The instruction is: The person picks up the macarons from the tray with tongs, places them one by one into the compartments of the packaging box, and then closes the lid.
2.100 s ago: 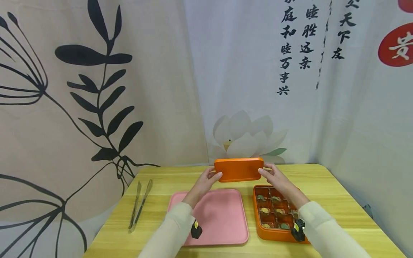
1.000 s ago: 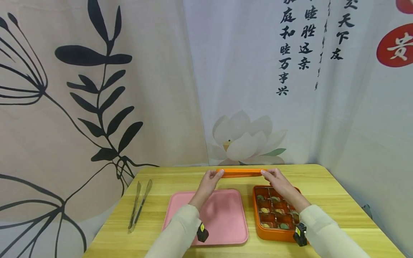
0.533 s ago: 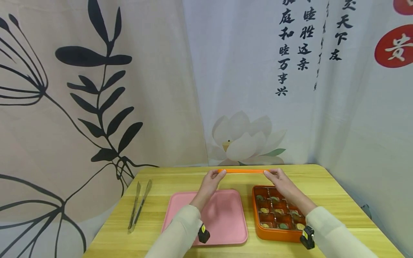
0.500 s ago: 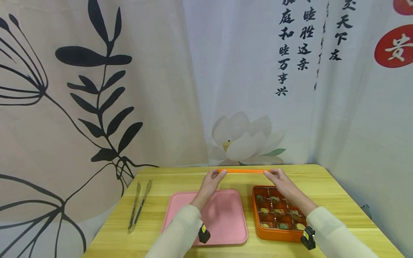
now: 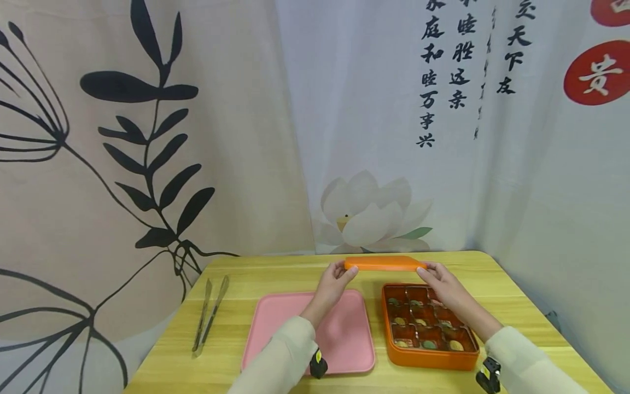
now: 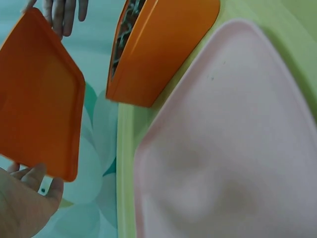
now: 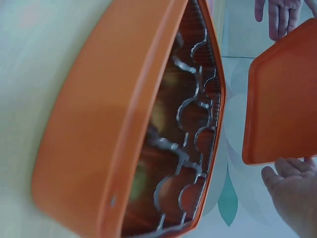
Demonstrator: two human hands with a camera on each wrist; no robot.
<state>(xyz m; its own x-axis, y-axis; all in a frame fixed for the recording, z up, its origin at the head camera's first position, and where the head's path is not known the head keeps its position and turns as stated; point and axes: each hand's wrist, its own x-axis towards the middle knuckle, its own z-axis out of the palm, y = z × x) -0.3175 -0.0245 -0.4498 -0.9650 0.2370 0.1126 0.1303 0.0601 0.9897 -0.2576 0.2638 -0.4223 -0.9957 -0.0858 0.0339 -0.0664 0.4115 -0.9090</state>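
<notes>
Both hands hold an orange box lid point(image 5: 386, 264) in the air above the back of the table, seen at a shallow angle in the head view. The left hand point(image 5: 331, 289) pinches its left end, thumb toward me. At the other end, the right hand point(image 5: 451, 291) has thumb and fingers on the lid's edge. Below the right forearm stands the matching orange box point(image 5: 433, 358), uncovered, with a clear divided insert holding several small round pieces in green, yellow and pinkish tones. Both wrist views show the flat face of the lid point(image 6: 42, 99), apart from the box point(image 7: 94, 114).
A pink rectangular tray point(image 5: 351, 339) lies left of the box, partly under the left forearm. Metal tongs point(image 5: 209, 317) rest at the table's left. The wooden table point(image 5: 521, 306) ends at a printed curtain point(image 5: 256, 137) behind.
The lid has turned from upright, through edge-on, to a slight tilt. Both hands have carried it rightward toward the box, and the right forearm now covers less of the box.
</notes>
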